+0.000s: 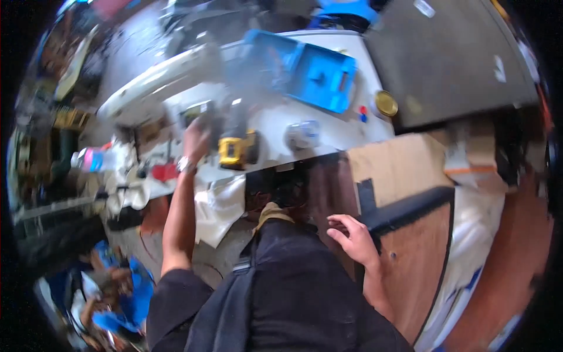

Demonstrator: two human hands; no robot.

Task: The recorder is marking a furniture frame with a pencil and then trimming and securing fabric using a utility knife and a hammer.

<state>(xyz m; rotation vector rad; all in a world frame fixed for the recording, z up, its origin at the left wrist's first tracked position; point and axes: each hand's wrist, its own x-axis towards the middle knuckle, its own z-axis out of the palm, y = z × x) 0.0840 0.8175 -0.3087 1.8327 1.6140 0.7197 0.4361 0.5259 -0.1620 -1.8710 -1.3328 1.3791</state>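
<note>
My left arm stretches over the white tabletop [272,120], and my left hand [198,141] is at a dark, blurred object [202,111] whose kind I cannot make out. Motion smears the fingers, so their grip is unclear. Just right of that hand stands a yellow and black cordless power tool [233,149]. My right hand [353,239] hangs low beside my body, fingers apart and slightly bent, with nothing in it. It is near a brown wooden panel [410,252] with a black edge.
A blue plastic tray [322,76] lies at the table's far side. Closer are a clear roundish item [302,135] and a gold-lidded jar [385,104]. A long white curved piece [155,82] spans the far left. Cardboard [393,167] stands at right; a plastic bottle [94,159] is left.
</note>
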